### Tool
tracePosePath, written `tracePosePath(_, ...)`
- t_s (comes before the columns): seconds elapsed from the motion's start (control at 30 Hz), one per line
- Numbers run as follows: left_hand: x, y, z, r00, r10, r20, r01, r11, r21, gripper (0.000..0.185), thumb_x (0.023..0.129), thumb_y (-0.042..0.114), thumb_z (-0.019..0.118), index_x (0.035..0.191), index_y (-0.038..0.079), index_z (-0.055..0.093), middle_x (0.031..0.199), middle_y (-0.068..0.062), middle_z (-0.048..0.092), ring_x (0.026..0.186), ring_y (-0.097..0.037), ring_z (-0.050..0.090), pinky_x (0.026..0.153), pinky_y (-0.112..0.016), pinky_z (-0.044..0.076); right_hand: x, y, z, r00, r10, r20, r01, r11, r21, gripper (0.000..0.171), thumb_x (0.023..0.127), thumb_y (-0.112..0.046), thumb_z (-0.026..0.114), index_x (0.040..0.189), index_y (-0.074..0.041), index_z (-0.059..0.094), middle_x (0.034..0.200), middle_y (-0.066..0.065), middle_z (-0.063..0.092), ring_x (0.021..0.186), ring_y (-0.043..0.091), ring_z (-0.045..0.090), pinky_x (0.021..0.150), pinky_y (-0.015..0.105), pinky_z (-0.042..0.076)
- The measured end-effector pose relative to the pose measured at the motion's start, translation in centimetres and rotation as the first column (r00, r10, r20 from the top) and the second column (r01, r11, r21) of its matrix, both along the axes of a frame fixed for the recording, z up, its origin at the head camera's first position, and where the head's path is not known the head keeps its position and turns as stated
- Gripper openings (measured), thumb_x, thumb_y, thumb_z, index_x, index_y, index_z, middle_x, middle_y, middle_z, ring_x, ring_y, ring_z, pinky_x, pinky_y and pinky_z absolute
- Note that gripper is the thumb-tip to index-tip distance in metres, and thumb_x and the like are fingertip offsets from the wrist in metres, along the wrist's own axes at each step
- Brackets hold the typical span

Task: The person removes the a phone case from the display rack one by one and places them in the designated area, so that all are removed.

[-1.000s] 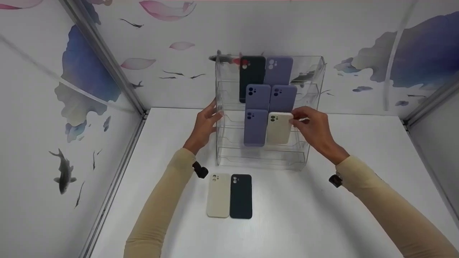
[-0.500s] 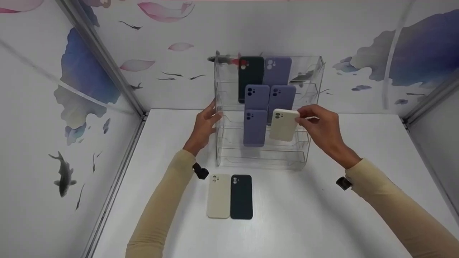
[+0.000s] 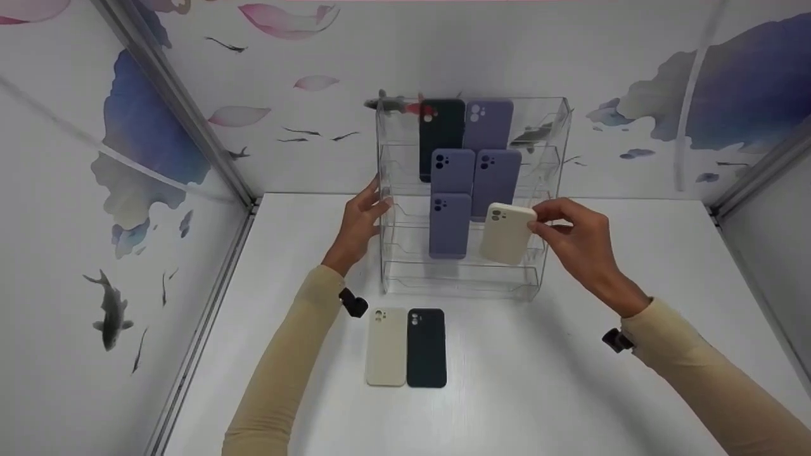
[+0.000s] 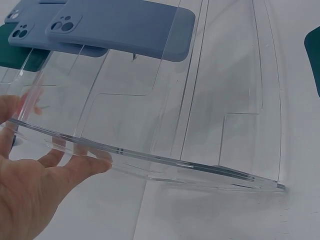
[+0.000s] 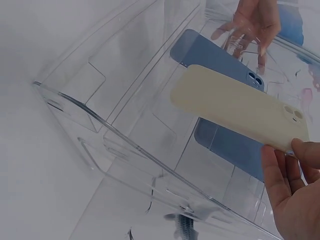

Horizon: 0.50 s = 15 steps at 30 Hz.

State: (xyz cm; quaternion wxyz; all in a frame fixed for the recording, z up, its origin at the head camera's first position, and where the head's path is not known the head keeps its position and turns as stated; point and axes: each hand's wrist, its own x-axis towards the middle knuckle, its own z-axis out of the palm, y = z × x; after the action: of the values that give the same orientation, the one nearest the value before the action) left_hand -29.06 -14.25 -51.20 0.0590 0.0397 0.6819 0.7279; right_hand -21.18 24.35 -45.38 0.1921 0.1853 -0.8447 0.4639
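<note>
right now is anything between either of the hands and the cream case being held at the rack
Nothing visible separates the right hand from the cream case; it pinches the case's edge. Between the left hand and that case stand the clear rack's side wall and the lowest purple case.

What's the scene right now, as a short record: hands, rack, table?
left hand: touches the clear rack at its left side
right hand: pinches the held cream case near its top corner
held cream case: tilted, in front of the rack's right half
on rack: dark green case, four lavender cases
on table: loose cream case, loose dark green case, flat, side by side
</note>
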Motion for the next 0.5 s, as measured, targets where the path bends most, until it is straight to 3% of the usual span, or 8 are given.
tracePosePath(0.23, -0.1, 0.1, -0.1, 1.0, 0.001, -0.023, -0.002, 1.0, -0.027, 0.071, 0.112, 0.031, 0.067, 0.175, 0.03, 0.035, 0.172, -0.014, 0.044, 0.152, -0.032, 0.051, 0.117, -0.065, 0.047, 0.9, 0.0, -1.2, 1.0, 0.015, 0.009, -0.015, 1.0, 0.005, 0.026, 0.094, 0.013, 0.081, 0.117, 0.001, 0.079, 0.113, 0.013, 0.078, 0.101, 0.006, 0.072, 0.085, 0.012, 0.057)
tracePosePath(0.5, 0.0, 0.0, 0.1, 1.0, 0.003, -0.014, -0.003, 0.999, -0.035, 0.07, 0.113, 0.03, 0.065, 0.175, 0.029, 0.033, 0.173, -0.016, 0.041, 0.158, -0.036, 0.044, 0.12, -0.071, 0.04, 1.6, 0.0, -2.7, 0.998, 0.046, 0.034, -0.046, 0.999, -0.01, 0.03, 0.091, 0.016, 0.082, 0.116, 0.001, 0.079, 0.112, 0.011, 0.079, 0.1, 0.007, 0.072, 0.084, 0.014, 0.059)
